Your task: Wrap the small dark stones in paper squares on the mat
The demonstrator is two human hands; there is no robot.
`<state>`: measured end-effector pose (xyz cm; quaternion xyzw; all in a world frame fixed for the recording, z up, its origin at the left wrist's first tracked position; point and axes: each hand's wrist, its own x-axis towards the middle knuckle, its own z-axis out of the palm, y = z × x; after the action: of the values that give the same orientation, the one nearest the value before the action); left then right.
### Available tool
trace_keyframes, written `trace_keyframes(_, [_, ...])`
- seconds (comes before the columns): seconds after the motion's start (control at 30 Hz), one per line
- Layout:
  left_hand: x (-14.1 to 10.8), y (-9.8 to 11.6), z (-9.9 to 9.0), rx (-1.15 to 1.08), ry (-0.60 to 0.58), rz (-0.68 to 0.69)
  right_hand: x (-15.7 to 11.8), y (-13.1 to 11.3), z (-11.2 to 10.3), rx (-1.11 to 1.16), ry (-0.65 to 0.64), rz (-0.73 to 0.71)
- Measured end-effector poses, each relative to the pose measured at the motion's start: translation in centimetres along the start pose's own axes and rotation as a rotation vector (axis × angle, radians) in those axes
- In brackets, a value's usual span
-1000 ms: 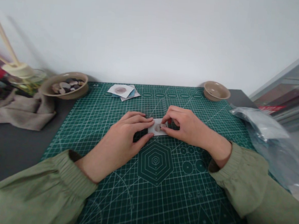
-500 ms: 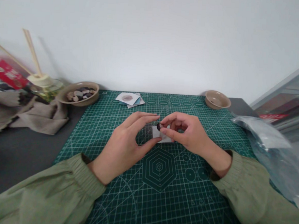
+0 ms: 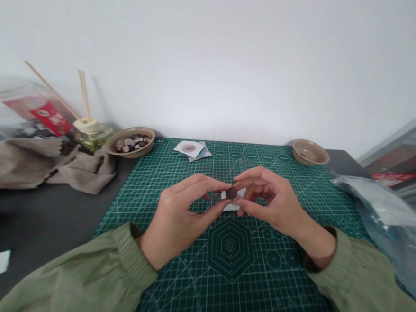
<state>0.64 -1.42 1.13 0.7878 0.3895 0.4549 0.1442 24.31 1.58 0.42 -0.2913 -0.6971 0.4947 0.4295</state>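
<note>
A small, dark, round pebble [image 3: 231, 193] is pinched between my two hands, its flat face toward me. The thumb and fingertips of my left hand [image 3: 186, 207] close on its left side. On the other side, my right hand [image 3: 271, 198] grips it with thumb and forefinger, the other fingers curled. Just behind and below the pebble lies a small white card [image 3: 231, 207] on the green cutting mat [image 3: 171, 267]. Fingers cover much of the card.
At the back left, a brown bowl [image 3: 109, 145] holds several pebbles, beside a reed diffuser [image 3: 88, 131] and a crumpled cloth [image 3: 86, 171]. Printed cards [image 3: 190, 148] lie at the mat's back edge. Another brown bowl [image 3: 310, 159] and a clear plastic bag [image 3: 379, 201] are on the right.
My left hand has closed from a wide, open curve onto the pebble, which now shows its flat face. The view has swung slightly left and up.
</note>
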Motion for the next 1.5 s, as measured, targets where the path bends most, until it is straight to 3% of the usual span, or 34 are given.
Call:
trace_keyframes(0.27, [0.23, 0.28, -0.06, 0.022, 0.084, 0.035, -0.05, -0.47, 0.1, -0.199, 0.058, -0.117])
trace_keyframes(1.5, [0.14, 0.05, -0.32, 0.008, 0.076, 0.057, -0.23, -1.03, -0.2, -0.29, 0.064, -0.192])
